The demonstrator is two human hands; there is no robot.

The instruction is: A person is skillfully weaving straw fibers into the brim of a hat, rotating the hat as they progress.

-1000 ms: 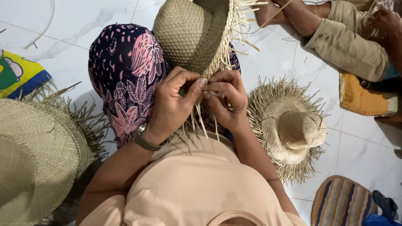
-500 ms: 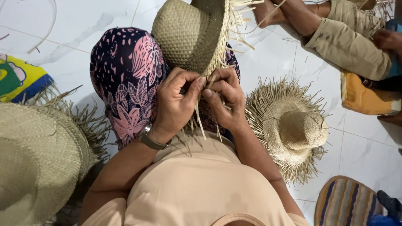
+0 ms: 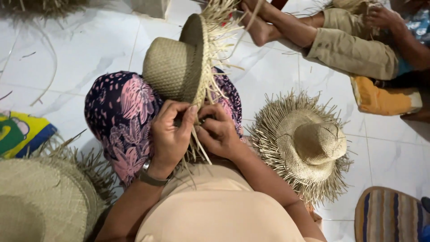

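Woven straw hat (image 3: 177, 67) held on edge above the lap, crown toward the left, loose brim strands (image 3: 199, 150) hanging down between both hands. Left hand (image 3: 170, 136) curled tight around the lower brim, thumb and fingers pinching strands. Right hand (image 3: 217, 132) closed just beside it, fingertips nipping the same fringe. Patterned cloth (image 3: 118, 118) over the knees beneath. Second fringed hat (image 3: 304, 143) lying crown up on the white tiled floor (image 3: 89, 49) to the right; yellow and green bag (image 3: 20, 132) at far left.
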